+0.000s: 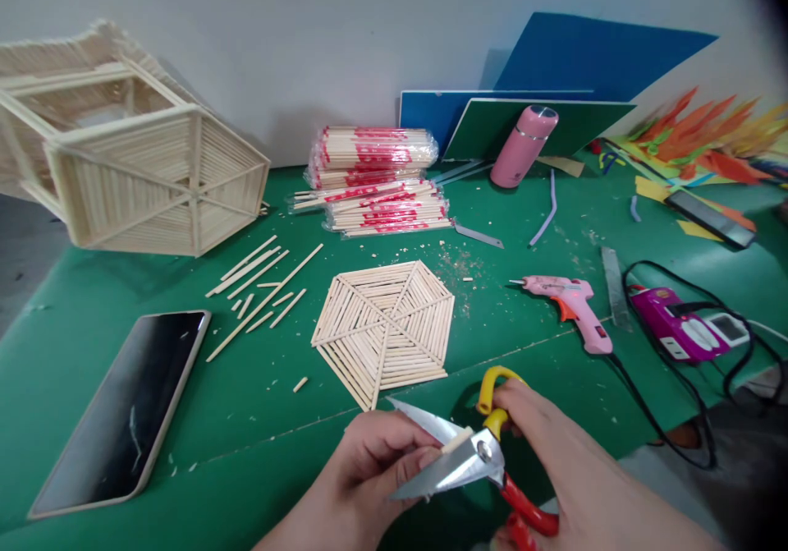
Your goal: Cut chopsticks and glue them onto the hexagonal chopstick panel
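Observation:
My right hand [554, 444] grips the yellow and red handles of a pair of shears [468, 456], whose wide steel blades are parted. My left hand [375, 461] pinches a short wooden stick [456, 440] and holds it between the blades near the pivot. Both hands are low at the front edge of the green table [246, 420]. Just beyond them lies a flat hexagon panel [387, 329] made of glued sticks.
A smartphone [123, 411] lies at the left front, loose sticks [258, 284] beyond it. A big stick structure [123, 165] stands far left. Wrapped chopstick packs [375, 181], a pink bottle [523, 147], a pink glue gun [570, 305], a purple power strip [677, 333] and cables fill the back and right.

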Demonstrator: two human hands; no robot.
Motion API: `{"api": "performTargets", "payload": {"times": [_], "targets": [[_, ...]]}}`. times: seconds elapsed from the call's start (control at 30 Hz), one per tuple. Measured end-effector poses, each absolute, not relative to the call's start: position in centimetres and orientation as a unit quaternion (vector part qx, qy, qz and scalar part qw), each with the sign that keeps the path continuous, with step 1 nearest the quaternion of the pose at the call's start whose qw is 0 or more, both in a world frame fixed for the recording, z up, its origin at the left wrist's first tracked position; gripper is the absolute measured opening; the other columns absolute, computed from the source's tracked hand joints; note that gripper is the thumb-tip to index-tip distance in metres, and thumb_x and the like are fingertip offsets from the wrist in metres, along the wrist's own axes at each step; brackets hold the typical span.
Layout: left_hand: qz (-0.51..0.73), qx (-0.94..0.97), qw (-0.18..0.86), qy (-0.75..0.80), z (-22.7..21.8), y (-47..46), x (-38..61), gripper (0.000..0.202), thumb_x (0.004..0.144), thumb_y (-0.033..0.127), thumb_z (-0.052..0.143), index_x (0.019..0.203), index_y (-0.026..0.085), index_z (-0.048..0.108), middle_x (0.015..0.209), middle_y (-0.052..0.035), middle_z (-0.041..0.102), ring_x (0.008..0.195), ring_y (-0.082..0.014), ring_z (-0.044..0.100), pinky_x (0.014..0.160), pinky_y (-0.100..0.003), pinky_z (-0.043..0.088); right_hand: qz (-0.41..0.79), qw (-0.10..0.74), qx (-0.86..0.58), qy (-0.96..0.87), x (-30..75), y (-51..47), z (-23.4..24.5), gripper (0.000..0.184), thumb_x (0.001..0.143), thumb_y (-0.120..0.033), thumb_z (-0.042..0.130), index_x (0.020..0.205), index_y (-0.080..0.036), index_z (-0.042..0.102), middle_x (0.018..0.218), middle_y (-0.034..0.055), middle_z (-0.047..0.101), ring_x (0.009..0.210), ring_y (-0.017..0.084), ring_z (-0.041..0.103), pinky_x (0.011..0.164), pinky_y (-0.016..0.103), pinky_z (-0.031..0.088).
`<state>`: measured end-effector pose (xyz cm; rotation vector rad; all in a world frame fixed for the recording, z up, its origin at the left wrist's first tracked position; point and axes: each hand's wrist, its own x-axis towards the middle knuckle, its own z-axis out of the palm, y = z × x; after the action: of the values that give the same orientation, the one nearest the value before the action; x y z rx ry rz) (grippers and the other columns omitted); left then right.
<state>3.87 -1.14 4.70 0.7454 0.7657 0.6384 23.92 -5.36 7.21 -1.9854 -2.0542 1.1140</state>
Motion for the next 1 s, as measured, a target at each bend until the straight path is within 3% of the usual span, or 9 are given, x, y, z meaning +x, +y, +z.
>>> {"api": "performTargets", "payload": {"times": [0.27, 0.53, 0.77, 1.0], "targets": [[0.291, 0.271, 0.826, 0.400, 6.0, -1.7, 3.6, 0.018, 0.062, 0.037, 0.072, 0.066, 0.020, 0.067, 0.051, 0.0019, 0.055, 0.045, -0.0063, 0.039, 0.045, -0.019, 0.030, 0.371, 0.079, -0.630, -0.678, 24.2, -4.6, 8.6, 0.061, 0.054, -0.024, 0.062, 0.112, -0.018, 0.047, 0.118, 0.0098, 0.052, 0.104, 0.024, 0.053, 0.082, 0.030, 0.048], [0.287, 0.294, 0.816, 0.407, 6.6, -1.3, 3.3, 0.017, 0.058, 0.038, 0.074, 0.062, 0.022, 0.070, 0.055, 0.0020, 0.057, 0.049, -0.0061, 0.038, 0.047, -0.019, 0.029, 0.280, 0.091, -0.630, -0.718, 23.6, -4.7, 8.7, 0.067, 0.050, -0.027, 0.065, 0.114, -0.016, 0.052, 0.121, 0.0127, 0.051, 0.111, 0.032, 0.047, 0.087, 0.039, 0.045], [0.173, 0.397, 0.833, 0.345, 5.1, -0.6, 1.5, 0.025, 0.068, 0.041, 0.065, 0.064, 0.017, 0.067, 0.055, 0.0006, 0.049, 0.049, -0.0072, 0.034, 0.045, -0.019, 0.027, 0.270, 0.086, -0.614, -0.736, 23.7, -5.1, 8.3, 0.066, 0.051, -0.027, 0.065, 0.115, -0.017, 0.053, 0.122, 0.0123, 0.051, 0.113, 0.033, 0.046, 0.090, 0.041, 0.043], [0.298, 0.311, 0.788, 0.439, 5.1, -1.9, 2.0, 0.023, 0.060, 0.042, 0.071, 0.064, 0.020, 0.068, 0.054, 0.0012, 0.054, 0.048, -0.0065, 0.040, 0.046, -0.019, 0.031, 0.284, 0.066, -0.608, -0.739, 23.4, -5.2, 8.1, 0.071, 0.053, -0.027, 0.063, 0.122, -0.015, 0.047, 0.127, 0.0125, 0.047, 0.115, 0.032, 0.044, 0.091, 0.041, 0.043]]}}
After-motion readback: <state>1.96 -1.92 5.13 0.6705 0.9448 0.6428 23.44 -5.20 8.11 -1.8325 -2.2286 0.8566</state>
